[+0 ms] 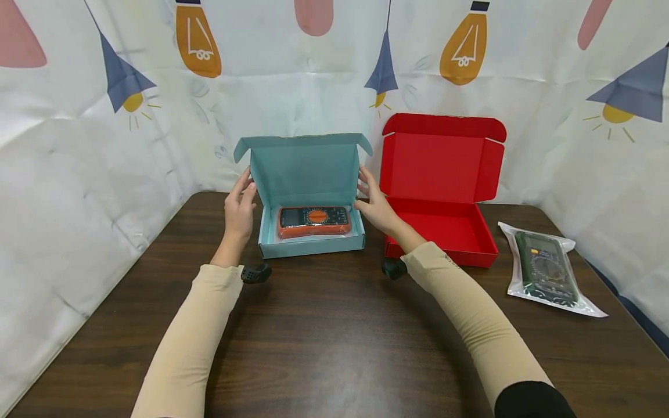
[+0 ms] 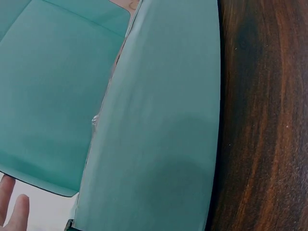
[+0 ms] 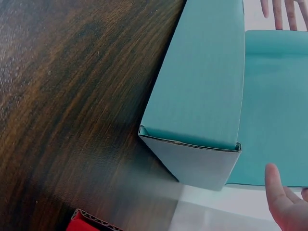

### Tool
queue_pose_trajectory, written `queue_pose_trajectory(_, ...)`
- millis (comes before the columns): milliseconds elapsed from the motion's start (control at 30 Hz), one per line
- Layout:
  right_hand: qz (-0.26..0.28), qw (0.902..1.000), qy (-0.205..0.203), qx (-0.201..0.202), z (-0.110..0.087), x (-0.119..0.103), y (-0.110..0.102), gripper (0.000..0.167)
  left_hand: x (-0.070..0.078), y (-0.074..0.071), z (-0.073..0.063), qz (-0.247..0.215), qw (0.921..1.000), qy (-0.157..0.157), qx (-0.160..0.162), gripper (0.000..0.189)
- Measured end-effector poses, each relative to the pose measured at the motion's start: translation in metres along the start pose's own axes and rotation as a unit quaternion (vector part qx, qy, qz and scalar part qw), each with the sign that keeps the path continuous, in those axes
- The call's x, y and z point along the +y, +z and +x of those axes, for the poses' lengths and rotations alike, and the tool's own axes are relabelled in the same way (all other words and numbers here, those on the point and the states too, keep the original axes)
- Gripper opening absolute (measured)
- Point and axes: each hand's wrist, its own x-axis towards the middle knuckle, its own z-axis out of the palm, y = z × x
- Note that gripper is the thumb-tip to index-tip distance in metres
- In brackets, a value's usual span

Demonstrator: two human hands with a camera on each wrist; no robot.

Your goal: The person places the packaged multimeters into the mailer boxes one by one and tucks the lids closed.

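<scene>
A teal cardboard box (image 1: 313, 249) stands with its lid (image 1: 305, 168) raised. Inside lies an orange and black multimeter (image 1: 315, 223) in clear plastic wrap. My left hand (image 1: 240, 212) is at the lid's left edge, fingers fairly straight. At the opposite edge is my right hand (image 1: 378, 209), its thumb extended and its fingers reaching behind the side flap. The left wrist view shows the box's front wall (image 2: 154, 115) and a few left fingertips (image 2: 18, 211) by the lid. In the right wrist view, my right thumb (image 3: 273, 185) lies against the lid's edge.
To the right, a red cardboard box (image 1: 439, 229) stands with its lid up, close to my right forearm. Farther right lies a dark green multimeter (image 1: 546, 267) in a clear plastic bag. Behind the brown wooden table (image 1: 334, 337) hangs a patterned white cloth (image 1: 313, 98).
</scene>
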Motion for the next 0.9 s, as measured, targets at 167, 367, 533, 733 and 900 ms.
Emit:
queue_pose_trajectory(167,0.015,0.9997,-0.004,-0.016,-0.0006,0.0018,-0.0012,0.089,-0.0019,0.0002,-0.0011,-0.008,0.9999,0.007,0.004,0.052)
queue_pose_trajectory(367,0.029,0.9990,-0.005,-0.035,-0.0028,0.0054,-0.0045,0.091,-0.0041,0.0008,-0.0030,-0.022,0.9995,0.017,0.013,0.051)
queue_pose_trajectory(533,0.021,0.9992,-0.013,-0.033,-0.0054,0.0073,-0.0051,0.091,-0.0067,-0.0007,-0.0061,-0.043,0.9988,0.019,0.012,0.050)
queue_pose_trajectory(733,0.021,0.9995,-0.005,-0.025,-0.0075,0.0074,-0.0052,0.089,-0.0085,-0.0034,-0.0089,-0.051,0.9984,0.022,-0.001,0.050)
queue_pose_trajectory(900,0.022,0.9996,-0.002,-0.020,-0.0082,0.0082,-0.0052,0.086,-0.0105,-0.0045,-0.0088,-0.057,0.9983,0.015,-0.005,0.050)
